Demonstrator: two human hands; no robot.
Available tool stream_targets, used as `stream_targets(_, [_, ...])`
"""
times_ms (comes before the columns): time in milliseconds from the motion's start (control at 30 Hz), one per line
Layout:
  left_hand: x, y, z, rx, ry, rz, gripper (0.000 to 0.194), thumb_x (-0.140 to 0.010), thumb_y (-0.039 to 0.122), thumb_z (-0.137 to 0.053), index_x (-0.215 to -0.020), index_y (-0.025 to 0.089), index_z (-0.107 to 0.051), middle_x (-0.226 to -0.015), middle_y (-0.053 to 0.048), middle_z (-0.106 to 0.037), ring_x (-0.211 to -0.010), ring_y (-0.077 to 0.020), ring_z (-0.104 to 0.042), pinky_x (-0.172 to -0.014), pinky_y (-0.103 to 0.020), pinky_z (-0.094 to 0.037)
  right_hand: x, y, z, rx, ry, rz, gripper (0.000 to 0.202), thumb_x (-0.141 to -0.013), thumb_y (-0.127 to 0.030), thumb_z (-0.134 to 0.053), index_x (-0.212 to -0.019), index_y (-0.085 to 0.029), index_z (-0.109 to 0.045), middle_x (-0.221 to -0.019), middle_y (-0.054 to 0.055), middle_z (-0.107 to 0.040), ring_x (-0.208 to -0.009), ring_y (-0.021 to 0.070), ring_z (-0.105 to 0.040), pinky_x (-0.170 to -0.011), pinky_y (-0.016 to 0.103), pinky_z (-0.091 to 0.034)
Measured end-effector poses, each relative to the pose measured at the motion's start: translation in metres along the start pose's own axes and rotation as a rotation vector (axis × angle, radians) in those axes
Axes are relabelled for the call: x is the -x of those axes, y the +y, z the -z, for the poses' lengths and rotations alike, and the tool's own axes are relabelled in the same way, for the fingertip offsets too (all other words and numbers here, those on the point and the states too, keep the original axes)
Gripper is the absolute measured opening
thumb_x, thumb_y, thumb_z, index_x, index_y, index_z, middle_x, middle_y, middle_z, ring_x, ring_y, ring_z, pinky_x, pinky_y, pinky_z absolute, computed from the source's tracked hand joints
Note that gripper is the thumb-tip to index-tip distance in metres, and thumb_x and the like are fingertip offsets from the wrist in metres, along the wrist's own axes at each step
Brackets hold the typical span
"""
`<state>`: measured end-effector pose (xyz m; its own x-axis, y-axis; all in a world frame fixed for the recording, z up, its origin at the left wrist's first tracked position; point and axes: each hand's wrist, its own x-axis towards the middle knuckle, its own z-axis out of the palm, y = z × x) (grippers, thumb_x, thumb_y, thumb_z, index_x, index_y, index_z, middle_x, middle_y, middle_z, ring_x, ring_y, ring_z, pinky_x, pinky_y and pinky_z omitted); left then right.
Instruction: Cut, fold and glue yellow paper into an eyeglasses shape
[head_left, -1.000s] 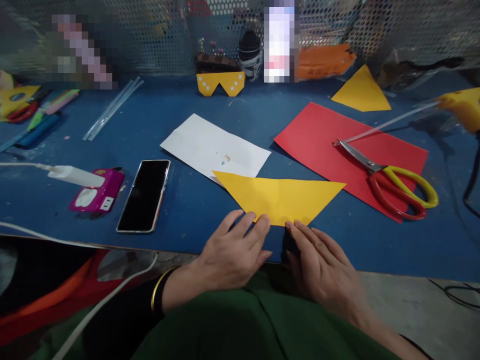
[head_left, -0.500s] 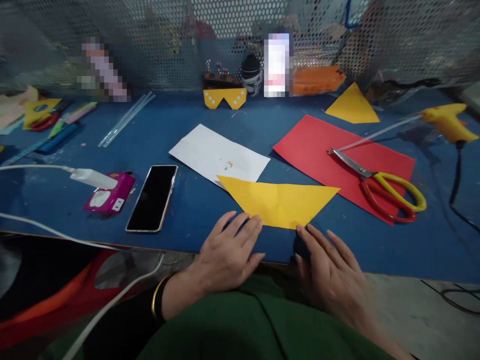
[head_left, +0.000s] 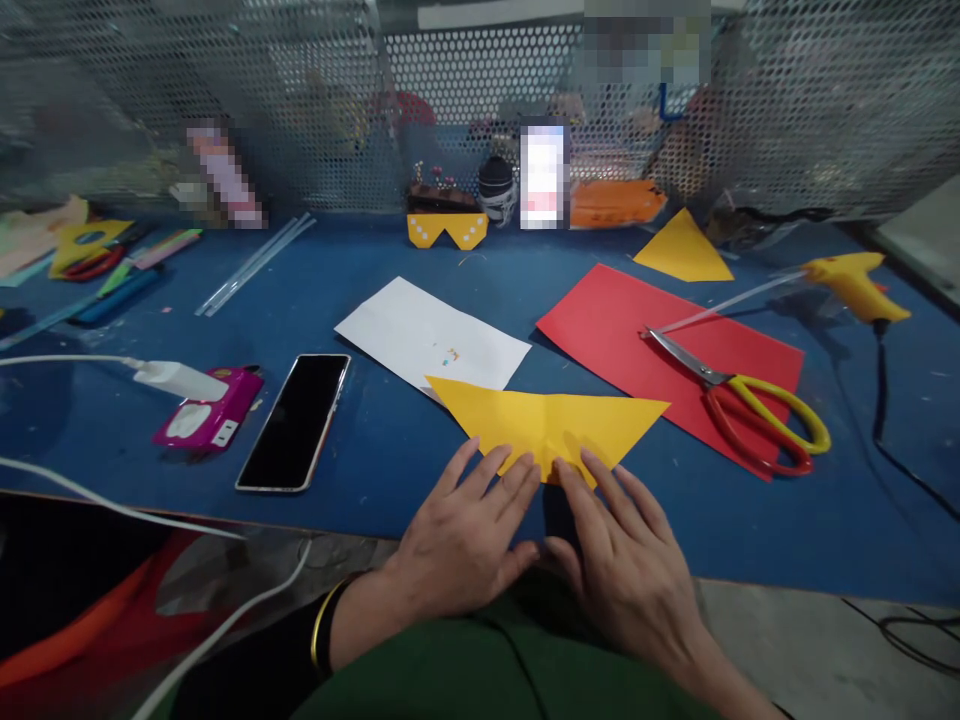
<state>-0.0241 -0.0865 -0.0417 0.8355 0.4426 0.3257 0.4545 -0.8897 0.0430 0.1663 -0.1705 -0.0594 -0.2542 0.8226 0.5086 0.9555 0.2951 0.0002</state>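
Rests left hand [head_left: 469,530] and right hand [head_left: 630,560], with fingers loosely spread, on the near edge of yellow paper [head_left: 529,415]. Lies at the near middle of the table [head_left: 401,440], just far of both hands, with long axis left to right; touched equally by each.

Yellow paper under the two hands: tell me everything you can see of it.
The yellow paper looks plain and thin, with a long far edge, pointed left and right corners, and sides narrowing towards the person. A faint crease marks its middle. It lies on the blue table, overlapping the white sheet, its right tip at the red sheet. Fingers of the left hand and right hand rest on its near part.
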Motion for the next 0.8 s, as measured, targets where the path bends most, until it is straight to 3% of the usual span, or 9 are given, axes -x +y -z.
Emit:
stream_targets(133, [-0.002, 0.000, 0.001, 0.016, -0.011, -0.003, 0.054, -0.100, 0.046, -0.048, -0.142, 0.013, -0.053, -0.143, -0.005, -0.061, -0.131, -0.0263, -0.049, -0.123, -0.047, -0.015, -0.002, -0.002, -0.001, -0.009, -0.055, 0.047, 0.066, -0.101, -0.045, -0.042, -0.135, 0.011, -0.048, -0.135, 0.027, -0.061, -0.131, 0.0339, -0.054, -0.111, 0.046, -0.036])
stream_targets(267, [-0.004, 0.000, 0.001, 0.000, -0.048, -0.015, 0.054, -0.101, 0.048, -0.046, -0.144, 0.016, -0.052, -0.143, -0.005, -0.060, -0.132, -0.0268, -0.049, -0.124, -0.049, -0.009, 0.001, -0.003, 0.001, -0.006, -0.099, 0.047, 0.072, -0.102, -0.048, -0.038, -0.145, 0.010, -0.037, -0.138, 0.025, -0.060, -0.132, 0.0334, -0.054, -0.111, 0.048, -0.036])
stream_targets(400, [-0.006, 0.002, 0.000, -0.023, -0.054, -0.025, 0.054, -0.100, 0.048, -0.046, -0.143, 0.016, -0.053, -0.140, -0.007, -0.062, -0.132, -0.0273, -0.048, -0.125, -0.051, -0.004, 0.004, -0.006, 0.002, 0.005, -0.063, 0.049, 0.074, -0.103, -0.046, -0.035, -0.152, 0.009, -0.026, -0.131, 0.023, -0.065, -0.126, 0.0303, -0.060, -0.110, 0.045, -0.038])
stream_targets(633, [-0.007, 0.005, 0.001, -0.039, -0.001, -0.012, 0.046, -0.100, 0.040, -0.049, -0.133, 0.010, -0.061, -0.134, -0.010, -0.066, -0.136, -0.0280, -0.046, -0.126, -0.051, -0.003, 0.007, -0.002, 0.012, 0.082, -0.073, 0.077, 0.073, -0.104, -0.044, -0.036, -0.150, 0.013, -0.027, -0.125, 0.025, -0.068, -0.115, 0.0308, -0.066, -0.109, 0.046, -0.037])
stream_targets(800, [0.005, 0.001, 0.004, -0.026, 0.034, 0.027, 0.044, -0.098, 0.036, -0.052, -0.131, 0.008, -0.062, -0.135, -0.010, -0.066, -0.137, -0.0299, -0.047, -0.126, -0.051, -0.003, 0.014, 0.003, 0.019, 0.106, -0.118, 0.073, 0.071, -0.104, -0.042, -0.037, -0.150, 0.012, -0.028, -0.129, 0.025, -0.065, -0.119, 0.0323, -0.064, -0.110, 0.050, -0.036])
